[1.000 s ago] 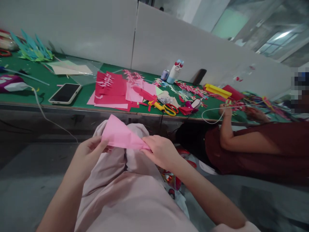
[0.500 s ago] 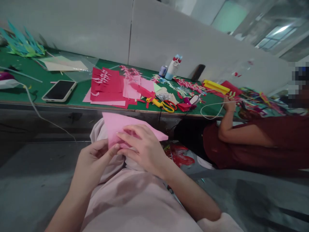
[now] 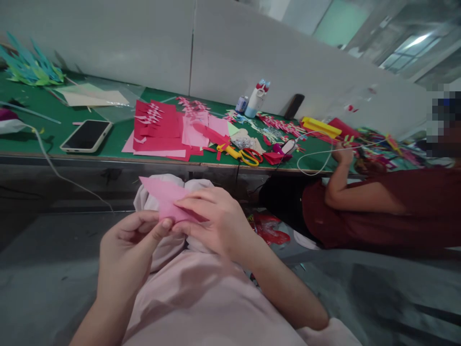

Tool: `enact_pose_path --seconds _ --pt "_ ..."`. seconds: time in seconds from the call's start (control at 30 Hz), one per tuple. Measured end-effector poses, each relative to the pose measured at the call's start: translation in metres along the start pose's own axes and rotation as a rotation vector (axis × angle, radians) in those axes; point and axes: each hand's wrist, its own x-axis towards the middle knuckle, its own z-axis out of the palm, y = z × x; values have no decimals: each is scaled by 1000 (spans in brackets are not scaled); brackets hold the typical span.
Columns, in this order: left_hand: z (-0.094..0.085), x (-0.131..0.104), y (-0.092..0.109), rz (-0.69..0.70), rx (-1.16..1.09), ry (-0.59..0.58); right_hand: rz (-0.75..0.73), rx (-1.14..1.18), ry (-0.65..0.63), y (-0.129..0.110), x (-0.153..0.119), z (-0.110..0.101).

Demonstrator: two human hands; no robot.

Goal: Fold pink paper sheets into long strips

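Note:
A sheet of pink paper (image 3: 163, 194), folded over itself, is held above my lap in both hands. My left hand (image 3: 135, 240) pinches its lower left edge between thumb and fingers. On the right side, my right hand (image 3: 218, 218) is closed on the paper, fingers on top and thumb below. One pointed corner sticks out to the upper left. The paper's right part is hidden behind my right hand.
On the green table (image 3: 126, 115) ahead lie a phone (image 3: 86, 136), red and pink sheets (image 3: 158, 127), yellow-handled scissors (image 3: 230, 150), a can (image 3: 241, 104) and a white bottle (image 3: 255, 98). A person in a dark red shirt (image 3: 389, 211) works at the right.
The pink paper has been folded or turned into a narrower shape, its corner now pointing upper left. The right-hand corner no longer shows. My left hand has shifted slightly left.

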Motion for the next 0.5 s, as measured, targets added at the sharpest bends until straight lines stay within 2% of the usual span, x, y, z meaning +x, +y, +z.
enact_pose_path --seconds 0.13,0.27,0.5 --pt "1 -7 3 179 239 117 -9 108 -55 2 2 0" --pt "4 -12 8 341 371 189 34 221 -100 0 3 0" --pt "-9 -3 8 756 734 137 92 234 -90 -3 1 3"
